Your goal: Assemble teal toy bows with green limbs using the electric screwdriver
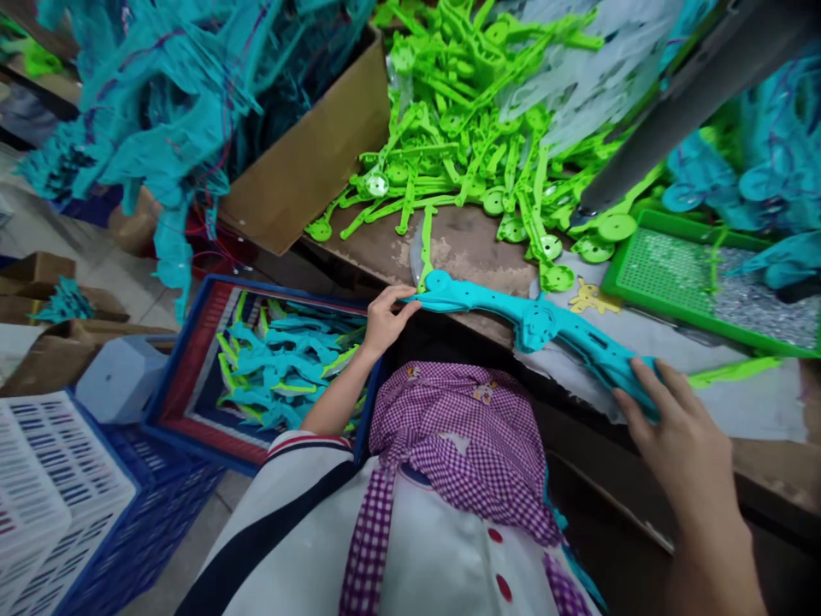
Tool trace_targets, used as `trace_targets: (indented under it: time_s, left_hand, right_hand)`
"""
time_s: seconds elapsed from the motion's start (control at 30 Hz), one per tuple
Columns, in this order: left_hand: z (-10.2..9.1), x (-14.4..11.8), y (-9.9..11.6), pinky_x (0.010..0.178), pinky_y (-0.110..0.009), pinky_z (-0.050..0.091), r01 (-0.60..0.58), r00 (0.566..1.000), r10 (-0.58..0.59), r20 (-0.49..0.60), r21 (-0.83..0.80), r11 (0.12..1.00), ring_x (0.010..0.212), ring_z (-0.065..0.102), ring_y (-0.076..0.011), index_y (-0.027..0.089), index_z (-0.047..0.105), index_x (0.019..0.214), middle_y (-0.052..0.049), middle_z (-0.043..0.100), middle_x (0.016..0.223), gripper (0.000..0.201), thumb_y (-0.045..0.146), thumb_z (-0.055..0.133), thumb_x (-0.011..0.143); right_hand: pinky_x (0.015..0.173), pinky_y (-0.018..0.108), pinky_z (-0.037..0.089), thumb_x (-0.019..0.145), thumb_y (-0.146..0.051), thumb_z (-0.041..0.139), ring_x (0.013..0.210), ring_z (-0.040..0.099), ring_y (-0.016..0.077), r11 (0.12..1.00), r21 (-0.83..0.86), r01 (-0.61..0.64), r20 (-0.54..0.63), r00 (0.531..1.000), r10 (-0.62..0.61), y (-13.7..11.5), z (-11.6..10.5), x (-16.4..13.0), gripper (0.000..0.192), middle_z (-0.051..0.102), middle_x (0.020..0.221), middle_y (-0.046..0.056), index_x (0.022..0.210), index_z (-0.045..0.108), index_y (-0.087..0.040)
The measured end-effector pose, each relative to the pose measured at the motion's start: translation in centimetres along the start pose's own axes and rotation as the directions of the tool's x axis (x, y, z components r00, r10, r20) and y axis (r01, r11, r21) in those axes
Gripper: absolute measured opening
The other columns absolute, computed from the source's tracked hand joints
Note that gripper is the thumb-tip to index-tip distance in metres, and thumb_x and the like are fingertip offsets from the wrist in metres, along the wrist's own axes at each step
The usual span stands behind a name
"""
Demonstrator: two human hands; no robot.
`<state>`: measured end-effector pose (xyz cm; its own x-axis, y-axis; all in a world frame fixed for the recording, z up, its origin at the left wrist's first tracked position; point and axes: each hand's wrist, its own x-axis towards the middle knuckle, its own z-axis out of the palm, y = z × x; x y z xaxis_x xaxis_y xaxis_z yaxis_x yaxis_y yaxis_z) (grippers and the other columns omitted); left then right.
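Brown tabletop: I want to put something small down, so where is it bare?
A scuffed patch of brown tabletop lies bare between the lime-green pile and the turquoise plastic part in the left hand and right hand. The pale sheet has room below the green strip. Crowded: the pile and the green tray.

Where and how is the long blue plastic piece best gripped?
Probably by both ends, one hand from each side, since the blue piece is long, bowed and knobby in the middle. The left hand pinches its narrow end; the right hand holds the broader one.
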<state>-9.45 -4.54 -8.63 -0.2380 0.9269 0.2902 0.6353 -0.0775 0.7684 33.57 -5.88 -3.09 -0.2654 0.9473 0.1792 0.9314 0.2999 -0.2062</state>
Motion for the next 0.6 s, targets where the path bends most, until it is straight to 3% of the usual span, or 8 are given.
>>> trace_targets:
  time_s: [0.13,0.23,0.33,0.47,0.53,0.6]
  left_hand:
    - [-2.8,1.6,0.5,0.099,-0.044,0.054,-0.092,0.983,0.073,0.166,0.106,0.99,0.11,0.067,-0.0208,0.019,0.07,0.102,-0.01,0.071,0.116,0.033,0.049,0.062,0.093]
    - [-3.8,3.1,3.0,0.109,-0.05,0.045,-0.266,0.943,0.194,0.271,0.26,0.928,0.131,0.055,-0.0278,0.021,0.064,0.128,-0.014,0.059,0.14,0.049,0.053,0.065,0.09]
    - [-1.2,5.1,6.4,0.114,-0.047,0.039,-0.472,0.818,0.324,0.475,0.234,0.85,0.139,0.048,-0.0287,0.02,0.049,0.146,-0.015,0.052,0.15,0.061,0.048,0.062,0.093]
    - [4.7,7.7,9.0,0.11,-0.043,0.043,-0.555,0.632,0.325,0.703,0.118,0.823,0.131,0.056,-0.0272,0.017,0.057,0.137,-0.013,0.061,0.141,0.047,0.035,0.064,0.094]
    - [6.4,8.5,9.3,0.102,-0.04,0.048,-0.534,0.579,0.294,0.76,0.08,0.842,0.12,0.063,-0.0251,0.019,0.063,0.128,-0.01,0.068,0.128,0.037,0.032,0.065,0.093]
    - [6.8,8.9,9.1,0.096,-0.038,0.051,-0.509,0.573,0.276,0.772,0.07,0.858,0.113,0.066,-0.0241,0.019,0.065,0.122,-0.009,0.071,0.12,0.033,0.031,0.066,0.092]
  right_hand:
    - [0.108,0.057,0.048,0.095,-0.037,0.059,0.135,0.052,0.0421,1.0,0.005,0.029,-0.04,0.999,-0.029,0.2,0.4,-0.3,0.061,0.05,0.152,0.013,0.154,0.043,-0.033]
    - [0.106,0.06,0.048,0.096,-0.037,0.057,0.136,0.051,0.0436,0.999,-0.022,0.04,-0.034,0.999,-0.04,0.2,0.7,-0.2,0.057,0.051,0.151,0.016,0.151,0.047,-0.029]
    - [0.103,0.064,0.048,0.098,-0.039,0.054,0.135,0.051,0.0451,0.998,-0.059,0.031,-0.011,0.999,-0.032,0.0,0.6,0.0,0.051,0.053,0.148,0.019,0.146,0.053,-0.023]
    - [0.105,0.072,0.039,0.099,-0.04,0.051,0.138,0.047,0.0452,0.994,-0.113,0.012,0.015,1.0,-0.01,-0.5,0.2,-0.1,0.051,0.052,0.149,0.019,0.147,0.051,-0.024]
    - [0.106,0.078,0.031,0.099,-0.042,0.052,0.141,0.043,0.0453,0.992,-0.127,0.001,0.013,1.0,0.001,-1.0,0.0,-0.3,0.056,0.051,0.151,0.019,0.152,0.045,-0.027]
    - [0.107,0.081,0.026,0.098,-0.044,0.053,0.143,0.041,0.0446,0.995,-0.104,-0.008,-0.013,1.0,0.006,-1.8,-0.2,-0.1,0.061,0.049,0.152,0.018,0.155,0.039,-0.028]
